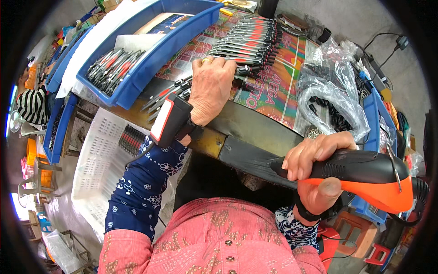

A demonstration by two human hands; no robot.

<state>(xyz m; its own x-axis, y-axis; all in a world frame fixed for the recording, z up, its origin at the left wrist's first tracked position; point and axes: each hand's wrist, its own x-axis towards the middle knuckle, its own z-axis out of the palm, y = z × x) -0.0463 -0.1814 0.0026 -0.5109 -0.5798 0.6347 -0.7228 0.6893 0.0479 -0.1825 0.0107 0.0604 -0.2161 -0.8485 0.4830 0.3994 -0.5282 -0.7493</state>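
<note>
Head view. Left hand (211, 89): palm down, fingers pressed together, flat on a row of pens (248, 43) laid side by side near the front edge of the surface (255, 125). Pens: long axes run left to right, dark capped ends toward the right.

Right hand (315, 166): fingers wrapped around the handle of a black and orange heat tool (360, 176), held just off the front edge; long axis roughly level, nozzle pointing left.

Blue tray (150, 64) holding more pens: left edge. Clear plastic bag (331, 86): right edge.
</note>
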